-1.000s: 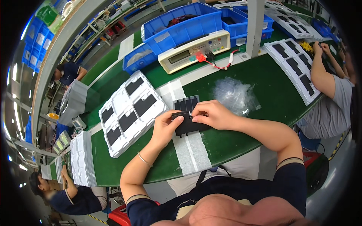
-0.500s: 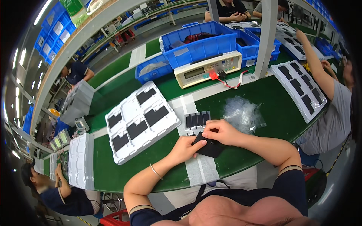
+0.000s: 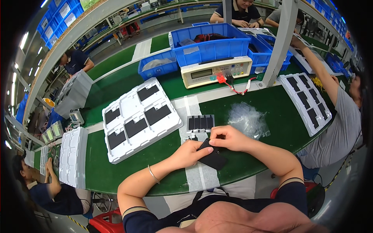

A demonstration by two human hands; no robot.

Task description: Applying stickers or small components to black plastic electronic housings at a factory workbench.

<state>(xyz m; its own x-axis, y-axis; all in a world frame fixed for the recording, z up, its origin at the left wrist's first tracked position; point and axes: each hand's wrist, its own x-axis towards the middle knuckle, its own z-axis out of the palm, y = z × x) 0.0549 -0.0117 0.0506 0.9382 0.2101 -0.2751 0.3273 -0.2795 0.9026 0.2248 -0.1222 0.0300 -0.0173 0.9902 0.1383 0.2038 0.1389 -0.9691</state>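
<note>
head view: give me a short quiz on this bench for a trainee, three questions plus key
1. True or false: the left hand's thumb rests on the black piece.

2. Which item lies crumpled on the green table, beyond the right hand?
A) a paper sheet
B) clear plastic
C) a cloth

3. Fill in: the white tray nearest the left hand shows ___ black shapes.

Key: 1 true; 2 B; 3 five
</note>
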